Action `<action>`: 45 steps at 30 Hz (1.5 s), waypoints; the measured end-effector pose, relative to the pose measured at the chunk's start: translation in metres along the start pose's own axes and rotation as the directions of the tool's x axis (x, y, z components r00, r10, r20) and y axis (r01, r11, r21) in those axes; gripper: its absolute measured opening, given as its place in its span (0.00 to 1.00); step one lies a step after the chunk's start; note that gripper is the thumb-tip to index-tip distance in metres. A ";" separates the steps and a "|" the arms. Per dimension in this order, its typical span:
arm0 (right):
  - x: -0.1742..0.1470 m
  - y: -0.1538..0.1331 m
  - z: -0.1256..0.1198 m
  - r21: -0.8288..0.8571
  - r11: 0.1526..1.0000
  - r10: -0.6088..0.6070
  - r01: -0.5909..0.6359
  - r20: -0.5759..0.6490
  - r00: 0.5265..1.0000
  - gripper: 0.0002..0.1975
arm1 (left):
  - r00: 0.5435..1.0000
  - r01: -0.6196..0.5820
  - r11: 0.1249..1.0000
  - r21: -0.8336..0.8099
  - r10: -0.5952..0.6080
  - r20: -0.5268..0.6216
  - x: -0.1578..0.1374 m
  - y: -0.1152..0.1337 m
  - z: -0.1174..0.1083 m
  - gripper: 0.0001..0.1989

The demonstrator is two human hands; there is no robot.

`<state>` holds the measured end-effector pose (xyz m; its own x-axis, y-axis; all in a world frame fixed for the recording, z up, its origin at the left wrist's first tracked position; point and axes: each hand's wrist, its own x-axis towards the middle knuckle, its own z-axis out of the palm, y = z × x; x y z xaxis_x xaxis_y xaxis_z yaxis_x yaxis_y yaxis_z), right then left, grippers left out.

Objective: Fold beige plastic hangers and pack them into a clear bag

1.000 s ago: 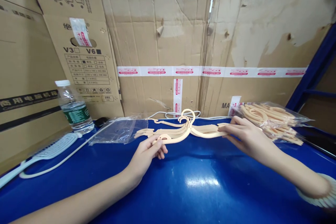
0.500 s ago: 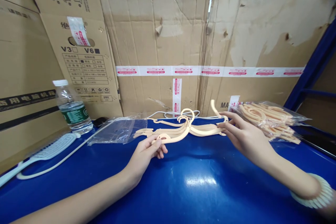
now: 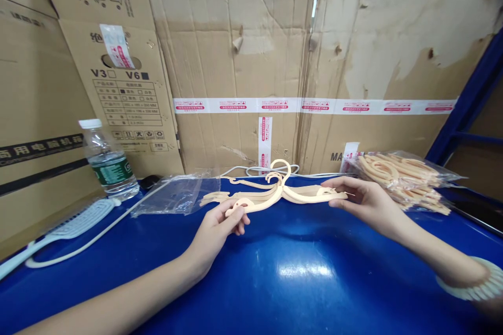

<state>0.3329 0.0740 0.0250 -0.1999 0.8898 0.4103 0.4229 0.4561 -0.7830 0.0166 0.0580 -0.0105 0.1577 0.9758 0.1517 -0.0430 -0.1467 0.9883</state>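
A cream-coloured clothes hanger [image 3: 264,203] with a curled hook is held level just above the blue table. My left hand [image 3: 223,221] pinches the end of its left arm between thumb and fingers. At the other end, my right hand [image 3: 363,204] has thumb and fingers closed around the tip of the right arm. Behind the hanger lie more cream hangers [image 3: 214,197], partly hidden by it; how many I cannot tell.
On the right sit clear bags of hanger parts [image 3: 401,175], beside a dark flat object [image 3: 477,214]. A water bottle [image 3: 110,165], a pale blue hairbrush [image 3: 78,222], a white cable [image 3: 90,246] and an empty plastic bag [image 3: 176,196] lie left. Cardboard [image 3: 243,63] walls the back.
The hanger's right arm piece, raised before, now lies flat in line with the rest. My right hand has turned and closed on its tip. My left hand keeps its hold.
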 end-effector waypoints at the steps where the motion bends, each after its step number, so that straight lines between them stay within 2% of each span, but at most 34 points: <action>1: 0.000 0.000 -0.001 0.085 0.995 0.052 -0.053 0.014 0.999 0.21 | 1.000 -0.003 1.000 0.005 0.003 0.001 0.000 0.000 0.000 0.17; 4: 0.001 0.000 -0.002 0.333 0.924 0.182 -0.191 0.057 0.982 0.22 | 1.000 0.016 1.000 0.001 -0.016 0.007 0.001 0.000 -0.001 0.17; 7: 0.002 0.003 -0.002 0.488 0.828 0.246 -0.276 0.126 0.961 0.20 | 0.998 0.061 0.998 -0.033 -0.061 0.003 0.002 0.000 -0.001 0.19; 10: 0.001 0.006 0.005 0.570 0.752 0.263 -0.330 0.200 0.944 0.20 | 0.996 0.092 0.993 -0.071 -0.092 0.004 0.001 0.001 0.000 0.19; 13: -0.004 0.004 0.020 0.629 0.689 0.253 -0.360 0.257 0.933 0.24 | 0.997 0.072 0.996 -0.058 -0.070 0.045 -0.001 0.003 0.001 0.17; 19: -0.024 -0.010 0.056 0.673 0.615 0.249 -0.410 0.328 0.911 0.23 | 0.987 0.027 0.999 0.034 -0.032 0.155 -0.002 0.004 0.006 0.16; 22: -0.030 -0.014 0.065 0.645 0.641 0.189 -0.416 0.393 0.900 0.20 | 0.981 0.023 0.998 0.055 -0.033 0.189 -0.003 0.004 0.008 0.18; 26: -0.035 -0.017 0.065 0.510 0.775 0.081 -0.374 0.507 0.858 0.14 | 0.974 0.016 0.998 0.058 -0.029 0.224 -0.004 0.004 0.010 0.18; 29: -0.037 -0.017 0.061 0.424 0.843 0.046 -0.329 0.554 0.832 0.15 | 0.970 0.014 0.998 0.061 -0.028 0.243 -0.004 0.004 0.009 0.18; 35: -0.039 -0.015 0.060 0.436 0.839 0.006 -0.327 0.593 0.805 0.20 | 0.965 -0.014 0.997 0.071 -0.005 0.262 -0.004 0.003 0.007 0.17; 41: -0.038 -0.019 0.060 0.423 0.839 0.034 -0.342 0.587 0.809 0.25 | 0.941 -0.103 0.994 -0.038 0.110 0.319 -0.006 0.002 0.008 0.27; 45: -0.038 -0.019 0.060 0.457 0.812 0.033 -0.362 0.583 0.812 0.27 | 0.907 -0.069 0.998 -0.015 0.069 0.415 -0.008 0.002 0.008 0.20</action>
<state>0.2790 0.0329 -0.0038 -0.6638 0.7471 0.0345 0.0115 0.0564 -0.9983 0.0228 0.0485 -0.0098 0.5497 0.8076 0.2136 -0.0689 -0.2110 0.9750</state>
